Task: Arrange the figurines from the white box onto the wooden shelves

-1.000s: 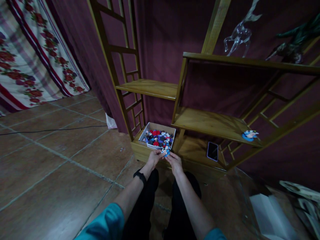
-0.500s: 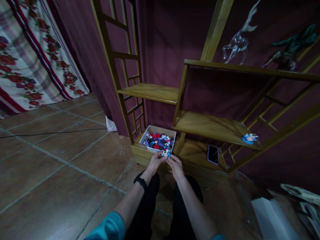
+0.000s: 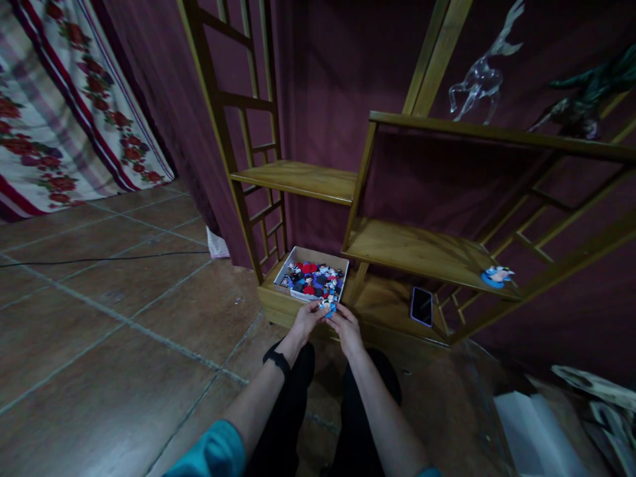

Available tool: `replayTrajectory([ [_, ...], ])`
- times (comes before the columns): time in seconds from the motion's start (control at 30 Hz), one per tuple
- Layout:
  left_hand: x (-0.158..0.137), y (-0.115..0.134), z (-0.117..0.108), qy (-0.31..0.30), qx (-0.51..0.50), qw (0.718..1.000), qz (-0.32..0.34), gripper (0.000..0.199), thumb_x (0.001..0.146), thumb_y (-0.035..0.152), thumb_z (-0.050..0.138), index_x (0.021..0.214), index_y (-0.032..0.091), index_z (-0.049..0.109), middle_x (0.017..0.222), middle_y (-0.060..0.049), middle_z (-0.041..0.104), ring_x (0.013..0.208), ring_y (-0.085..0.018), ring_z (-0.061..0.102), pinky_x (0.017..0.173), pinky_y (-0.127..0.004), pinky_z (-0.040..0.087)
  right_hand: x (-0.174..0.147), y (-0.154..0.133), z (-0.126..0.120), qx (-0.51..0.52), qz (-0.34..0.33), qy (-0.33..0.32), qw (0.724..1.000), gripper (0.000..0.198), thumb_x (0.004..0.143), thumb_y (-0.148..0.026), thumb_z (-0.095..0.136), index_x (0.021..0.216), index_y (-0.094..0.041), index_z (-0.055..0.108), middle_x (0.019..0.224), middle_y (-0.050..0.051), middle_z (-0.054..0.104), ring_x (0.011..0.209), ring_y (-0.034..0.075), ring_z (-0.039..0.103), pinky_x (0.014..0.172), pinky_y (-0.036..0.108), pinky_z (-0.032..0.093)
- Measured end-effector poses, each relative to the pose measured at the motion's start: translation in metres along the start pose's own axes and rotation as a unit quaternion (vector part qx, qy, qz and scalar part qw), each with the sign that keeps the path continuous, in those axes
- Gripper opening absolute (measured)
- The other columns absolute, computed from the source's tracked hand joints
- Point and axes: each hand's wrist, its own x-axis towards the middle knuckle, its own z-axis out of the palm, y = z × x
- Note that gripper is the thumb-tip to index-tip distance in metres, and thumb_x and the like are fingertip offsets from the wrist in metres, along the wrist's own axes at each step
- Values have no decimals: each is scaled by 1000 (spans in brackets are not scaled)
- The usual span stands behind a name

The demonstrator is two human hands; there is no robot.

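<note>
Between my two hands is a small blue-and-white figurine (image 3: 328, 305), just in front of a shallow white box. My left hand (image 3: 307, 319) grips its left side, and my right hand (image 3: 346, 326) pinches it from the right. The box (image 3: 287, 268) rests on the low wooden ledge and is filled with several small figurines in red, black, white and purple. A similar blue figurine on a round base (image 3: 497, 275) stands at the right end of the middle shelf. My fingertips partly cover the held figurine.
A phone (image 3: 422, 307) lies on the bottom ledge to the right. Wooden shelves (image 3: 298, 180) rise ahead. A clear deer statue (image 3: 479, 83) and a dark green statue (image 3: 581, 99) stand on the upper shelf. A black cable (image 3: 109, 258) crosses the tiled floor at left.
The view has shifted slightly. Both hands still hold the blue-and-white figurine in front of the box, and the figurine seems slightly turned. The other objects have stayed in place.
</note>
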Motion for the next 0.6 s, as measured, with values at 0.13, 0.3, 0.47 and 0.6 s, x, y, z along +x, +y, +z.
replayTrajectory([
  [0.13,-2,1,1,-2,16,1000,12,36,52,26,78,84,13,69,73,-3,67,65,-13,58,62,-22,44,0,-1,0,-25,1,5,1000,47,55,-27,73,100,-19,62,90,5,68,87,21,64,80,36,51],
  [0.3,-1,0,1,7,15,1000,8,38,51,21,78,87,14,68,77,-5,69,68,-14,60,64,-24,45,-2,-3,2,-73,-10,0,997,42,58,-30,71,99,-23,62,97,3,66,90,19,62,79,34,51],
  [0.47,1,-3,-1,11,-23,1000,14,45,49,15,77,92,13,65,77,-5,68,68,-14,61,64,-24,46,-2,-4,3,-82,-10,8,997,41,57,-34,73,96,-22,62,97,3,65,86,19,63,78,35,52],
  [0.6,1,-4,-4,10,-71,997,-1,52,50,12,78,99,15,62,74,-2,67,64,-13,62,65,-25,47,-1,-5,1,-54,10,4,998,44,57,-36,74,96,-21,61,92,4,67,78,18,65,77,36,52],
])
